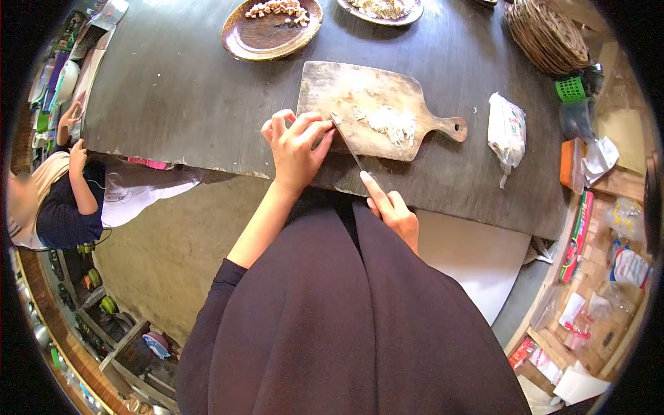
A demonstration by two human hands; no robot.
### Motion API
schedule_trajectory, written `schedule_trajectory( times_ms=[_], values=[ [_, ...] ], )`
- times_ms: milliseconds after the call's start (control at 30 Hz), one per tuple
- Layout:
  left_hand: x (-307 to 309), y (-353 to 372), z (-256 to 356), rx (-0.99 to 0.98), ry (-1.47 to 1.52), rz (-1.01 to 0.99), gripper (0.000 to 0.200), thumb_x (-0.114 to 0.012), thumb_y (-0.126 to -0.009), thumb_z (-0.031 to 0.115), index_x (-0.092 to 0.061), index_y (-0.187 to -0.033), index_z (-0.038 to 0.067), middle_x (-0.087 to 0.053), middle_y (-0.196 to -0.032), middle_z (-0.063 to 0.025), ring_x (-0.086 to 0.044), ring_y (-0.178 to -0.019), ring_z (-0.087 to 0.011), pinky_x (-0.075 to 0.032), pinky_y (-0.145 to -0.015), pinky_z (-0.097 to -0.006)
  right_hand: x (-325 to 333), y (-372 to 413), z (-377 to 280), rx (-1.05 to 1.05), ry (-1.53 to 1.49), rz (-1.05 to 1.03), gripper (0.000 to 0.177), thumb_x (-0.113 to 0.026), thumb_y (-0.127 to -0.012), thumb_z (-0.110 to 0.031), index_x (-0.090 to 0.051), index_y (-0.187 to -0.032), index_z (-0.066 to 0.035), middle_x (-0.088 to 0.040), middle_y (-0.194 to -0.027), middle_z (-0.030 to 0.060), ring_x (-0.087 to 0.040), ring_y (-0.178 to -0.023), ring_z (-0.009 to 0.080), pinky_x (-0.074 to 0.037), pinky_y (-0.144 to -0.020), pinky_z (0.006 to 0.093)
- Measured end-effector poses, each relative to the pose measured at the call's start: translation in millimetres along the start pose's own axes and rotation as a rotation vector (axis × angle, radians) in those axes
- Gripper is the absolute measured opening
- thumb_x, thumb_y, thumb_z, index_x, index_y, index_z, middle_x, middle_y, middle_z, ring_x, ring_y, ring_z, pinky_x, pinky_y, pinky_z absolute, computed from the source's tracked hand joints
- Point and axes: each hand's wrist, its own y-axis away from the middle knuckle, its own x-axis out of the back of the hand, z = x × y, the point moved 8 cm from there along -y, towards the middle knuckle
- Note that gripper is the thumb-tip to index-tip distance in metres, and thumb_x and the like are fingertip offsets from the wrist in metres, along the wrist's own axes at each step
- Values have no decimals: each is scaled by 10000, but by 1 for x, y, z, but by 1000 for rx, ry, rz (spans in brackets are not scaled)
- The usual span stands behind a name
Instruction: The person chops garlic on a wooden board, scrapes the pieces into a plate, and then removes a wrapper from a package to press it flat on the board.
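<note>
The right hand (395, 214) is closed on the knife (349, 146), which points to eleven o'clock, its tip beside the curled left hand (296, 149), whose hold I cannot tell, while the shreds (393, 126) lie at three o'clock from this tip, on the board (325, 83).

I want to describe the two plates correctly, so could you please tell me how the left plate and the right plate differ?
The left plate is dark brown, while the right plate has a pale rim. The left plate holds small reddish-brown chunks; the right plate holds pale, fine shreds. Both stand on the dark table, beyond the cutting board.
</note>
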Motion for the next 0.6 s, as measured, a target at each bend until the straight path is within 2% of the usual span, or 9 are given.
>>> schedule_trajectory(
  times_ms=[100, 167, 600],
  values=[
    [1, -1, 0, 7, -2, 0, 152, -819, -790, 249, -774, -932, 219, -712, -1039, 92, -524, -1058, -234, -319, -983, -426, 1, 0, 0, 31, 26, 7, 543, -711, -947, -249, -580, -1457, -381, -462, -771, 45, -605, -531, 230, -536, -520, 380],
    [1, 0, -1, 13, -5, -1, 161, -830, -777, 239, -781, -930, 220, -721, -1035, 94, -524, -1059, -237, -322, -987, -418, -3, 0, 1, -18, -14, -104, 509, -665, -983, -165, -580, -1458, -328, -545, -822, 97, -657, -639, 325, -521, -611, 452],
    [1, -1, 0, 15, -3, -16, 151, -820, -785, 229, -777, -929, 213, -720, -1034, 93, -527, -1058, -238, -315, -987, -418, 2, 0, -3, -38, -49, -95, 479, -650, -992, -167, -593, -1444, -315, -564, -824, 89, -654, -634, 315, -507, -601, 442]
  ],
)
